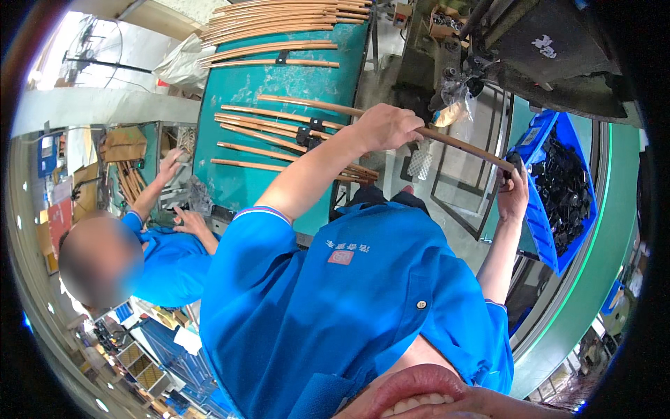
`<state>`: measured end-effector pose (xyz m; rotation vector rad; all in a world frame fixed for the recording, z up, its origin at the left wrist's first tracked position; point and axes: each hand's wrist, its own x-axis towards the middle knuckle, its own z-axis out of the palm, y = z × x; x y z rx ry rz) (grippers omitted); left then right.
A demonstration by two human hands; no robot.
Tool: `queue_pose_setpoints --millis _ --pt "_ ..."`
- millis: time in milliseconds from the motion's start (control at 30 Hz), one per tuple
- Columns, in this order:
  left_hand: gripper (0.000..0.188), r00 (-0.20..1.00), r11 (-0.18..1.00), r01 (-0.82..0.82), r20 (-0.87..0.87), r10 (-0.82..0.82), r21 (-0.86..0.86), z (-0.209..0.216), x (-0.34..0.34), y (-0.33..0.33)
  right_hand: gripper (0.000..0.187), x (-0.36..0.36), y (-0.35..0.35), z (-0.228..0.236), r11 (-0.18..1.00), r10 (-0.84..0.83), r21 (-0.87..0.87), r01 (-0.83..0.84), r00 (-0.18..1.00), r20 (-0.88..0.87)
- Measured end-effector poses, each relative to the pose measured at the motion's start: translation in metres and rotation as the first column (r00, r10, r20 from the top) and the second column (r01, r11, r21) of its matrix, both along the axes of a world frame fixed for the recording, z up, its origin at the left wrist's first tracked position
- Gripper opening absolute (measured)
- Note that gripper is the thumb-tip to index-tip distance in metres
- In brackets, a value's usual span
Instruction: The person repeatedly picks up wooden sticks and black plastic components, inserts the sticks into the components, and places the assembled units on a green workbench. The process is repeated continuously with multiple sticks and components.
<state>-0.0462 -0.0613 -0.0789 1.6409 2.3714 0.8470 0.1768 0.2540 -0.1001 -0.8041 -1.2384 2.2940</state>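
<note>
A long brown rod (464,145) slants across in front of me from the green table toward a blue bin. My left hand (391,128) is wrapped round it near its middle. At the rod's right end my right hand (514,192) grips a small black plastic part (514,160), which touches the rod tip; whether it sits on or against the tip cannot be told. Several similar rods lie on the table left of my left forearm, some with black clamp-like pieces (307,136) on them. Black plastic parts (562,188) fill the bin beside my right hand.
The green table (237,185) carries another row of rods (279,28) at its far end. The blue bin (541,230) stands tilted at the right. A dark machine (551,56) overhangs the far right. A co-worker in a blue shirt (171,265) is at the left.
</note>
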Motion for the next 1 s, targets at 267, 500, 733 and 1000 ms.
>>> queue_pose_setpoints --millis 267,500,733,1000 --pt "0.022 0.991 0.991 -0.130 0.001 0.130 -0.037 0.008 0.017 -0.011 0.027 -0.017 0.058 -0.050 0.924 -0.007 -0.376 -0.075 0.977 -0.213" --pt "0.024 0.981 0.982 -0.191 0.009 0.191 0.001 0.024 0.035 0.004 0.022 -0.056 0.014 0.024 0.983 -0.048 -0.185 -0.006 0.956 -0.289" --pt "0.025 0.980 0.991 -0.118 0.156 0.125 -0.056 0.033 0.039 0.018 0.026 -0.053 0.018 0.037 0.988 0.066 0.152 -0.024 0.958 -0.279" --pt "0.026 0.942 0.988 -0.100 0.307 0.132 -0.120 0.050 0.068 0.065 0.043 -0.057 0.036 0.037 0.971 -0.071 -0.235 -0.039 0.895 -0.440"
